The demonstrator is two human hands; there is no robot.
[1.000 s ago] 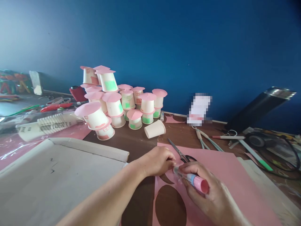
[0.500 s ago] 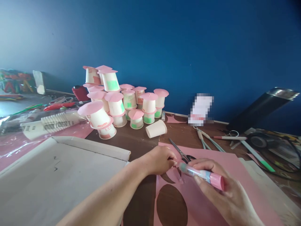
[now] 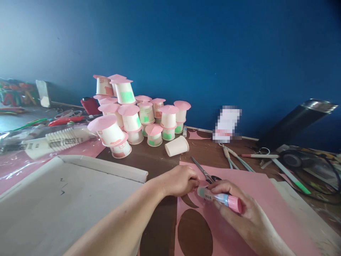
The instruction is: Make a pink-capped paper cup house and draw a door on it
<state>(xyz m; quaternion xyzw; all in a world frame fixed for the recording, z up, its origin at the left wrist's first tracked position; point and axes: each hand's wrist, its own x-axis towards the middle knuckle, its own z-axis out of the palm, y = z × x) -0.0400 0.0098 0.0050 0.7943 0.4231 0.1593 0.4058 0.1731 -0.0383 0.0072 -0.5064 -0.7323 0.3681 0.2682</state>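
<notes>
My right hand (image 3: 237, 213) is closed around a glue stick (image 3: 220, 200) with a pink cap, its tip pressed against a small pink paper piece (image 3: 203, 184). My left hand (image 3: 179, 181) pinches that paper piece by its edge. Both hands hover over a pink paper sheet (image 3: 255, 199) with an oval hole cut out of it (image 3: 195, 233). Scissors (image 3: 204, 172) lie on the sheet just behind my fingers. A plain white paper cup (image 3: 176, 146) lies on its side beyond them.
A pile of several paper-cup houses with pink roofs (image 3: 133, 113) stands at the back. A flat cardboard box (image 3: 66, 192) fills the left foreground. A sleeve of stacked cups (image 3: 57, 139), tweezers (image 3: 231, 156), pens (image 3: 289, 174) and a black cylinder (image 3: 293, 122) lie around.
My right hand swung the glue stick out to the right, then brought its tip back against the pink piece. My left hand stayed in place, holding the piece.
</notes>
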